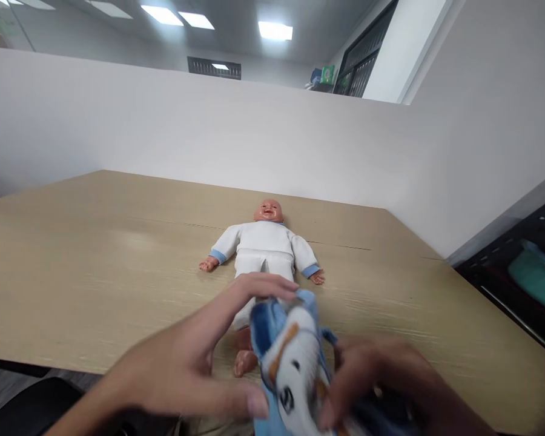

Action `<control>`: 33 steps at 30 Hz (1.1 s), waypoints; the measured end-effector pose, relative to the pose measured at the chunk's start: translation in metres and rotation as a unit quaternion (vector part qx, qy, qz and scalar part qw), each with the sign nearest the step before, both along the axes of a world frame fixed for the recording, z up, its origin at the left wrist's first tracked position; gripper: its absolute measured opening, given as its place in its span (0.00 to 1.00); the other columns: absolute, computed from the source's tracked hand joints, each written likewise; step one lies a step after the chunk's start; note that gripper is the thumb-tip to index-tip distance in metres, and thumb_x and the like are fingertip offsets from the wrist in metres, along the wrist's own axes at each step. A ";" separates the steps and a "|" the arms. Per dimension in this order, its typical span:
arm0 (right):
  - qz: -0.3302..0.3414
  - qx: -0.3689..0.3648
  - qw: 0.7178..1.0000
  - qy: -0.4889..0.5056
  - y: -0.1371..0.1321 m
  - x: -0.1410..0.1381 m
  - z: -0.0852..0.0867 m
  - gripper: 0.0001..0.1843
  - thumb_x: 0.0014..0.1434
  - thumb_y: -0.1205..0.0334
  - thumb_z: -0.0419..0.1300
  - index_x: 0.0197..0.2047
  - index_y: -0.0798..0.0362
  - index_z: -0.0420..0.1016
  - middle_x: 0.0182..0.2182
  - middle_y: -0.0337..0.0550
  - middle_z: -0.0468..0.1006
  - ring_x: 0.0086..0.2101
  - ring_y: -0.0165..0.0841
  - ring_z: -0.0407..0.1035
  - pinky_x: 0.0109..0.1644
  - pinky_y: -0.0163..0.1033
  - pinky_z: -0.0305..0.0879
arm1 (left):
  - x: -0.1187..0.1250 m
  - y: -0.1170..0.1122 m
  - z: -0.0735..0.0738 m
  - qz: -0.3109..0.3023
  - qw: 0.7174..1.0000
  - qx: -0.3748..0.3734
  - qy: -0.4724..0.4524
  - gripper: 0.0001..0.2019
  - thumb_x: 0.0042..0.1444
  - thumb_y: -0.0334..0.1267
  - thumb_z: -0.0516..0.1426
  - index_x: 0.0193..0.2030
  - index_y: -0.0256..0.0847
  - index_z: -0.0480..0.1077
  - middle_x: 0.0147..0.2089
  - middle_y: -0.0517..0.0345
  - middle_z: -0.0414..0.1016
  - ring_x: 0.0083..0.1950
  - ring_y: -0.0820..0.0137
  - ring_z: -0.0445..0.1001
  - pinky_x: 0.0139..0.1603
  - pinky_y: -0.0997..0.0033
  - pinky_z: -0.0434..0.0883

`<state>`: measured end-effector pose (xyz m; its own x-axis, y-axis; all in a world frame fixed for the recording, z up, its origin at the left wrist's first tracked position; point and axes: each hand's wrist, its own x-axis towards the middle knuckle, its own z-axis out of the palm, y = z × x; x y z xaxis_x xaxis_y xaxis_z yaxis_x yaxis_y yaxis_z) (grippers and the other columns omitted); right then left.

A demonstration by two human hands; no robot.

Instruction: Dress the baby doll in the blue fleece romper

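A soft blue-and-white cloth item (300,357) with an animal-like face, black eye marks and orange-brown patches is held up close to me. Whether it is a toy or a piece of clothing, I cannot tell. My left hand (186,351) curves around its left side, fingers over the top and thumb lower down. On the right, my right hand (372,375) pinches its lower edge, slightly blurred. Behind it a baby doll (266,239) lies face up in a white outfit with blue cuffs, head away from me. The cloth item and my left hand cover part of the doll's legs.
The doll lies on a wood-coloured table (118,260). A white partition (186,127) stands along the far side. To the right is a black rack (518,303) with a green item (536,278). Something black (31,406) sits below the table's front left edge.
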<state>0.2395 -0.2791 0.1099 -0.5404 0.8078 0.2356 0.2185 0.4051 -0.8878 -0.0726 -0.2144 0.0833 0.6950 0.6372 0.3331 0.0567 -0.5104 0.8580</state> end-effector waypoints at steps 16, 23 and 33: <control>0.084 0.069 0.994 0.002 0.178 0.001 0.024 0.46 0.63 0.31 0.70 0.76 0.43 0.67 0.52 0.47 0.79 0.49 0.45 0.77 0.53 0.46 0.77 | 0.015 0.137 0.065 -0.059 0.998 0.027 -0.027 0.12 0.70 0.37 0.66 0.54 0.44 0.70 0.46 0.54 0.79 0.48 0.67 0.81 0.45 0.71 0.78; 0.034 0.146 0.988 -0.030 0.201 -0.019 0.018 0.27 0.64 0.49 0.76 0.62 0.45 0.79 0.59 0.47 0.79 0.58 0.47 0.75 0.65 0.49 0.71 | 0.031 0.160 0.055 -0.025 0.997 0.042 -0.066 0.18 0.72 0.42 0.65 0.65 0.48 0.70 0.57 0.50 0.80 0.58 0.64 0.80 0.54 0.68 0.77; -0.014 0.075 0.990 0.118 0.205 -0.014 0.003 0.15 0.64 0.56 0.77 0.44 0.47 0.75 0.34 0.33 0.74 0.32 0.29 0.68 0.35 0.33 0.68 | 0.021 0.172 0.051 -0.037 0.998 0.012 0.050 0.18 0.68 0.47 0.69 0.60 0.44 0.76 0.49 0.53 0.80 0.48 0.65 0.79 0.44 0.70 0.75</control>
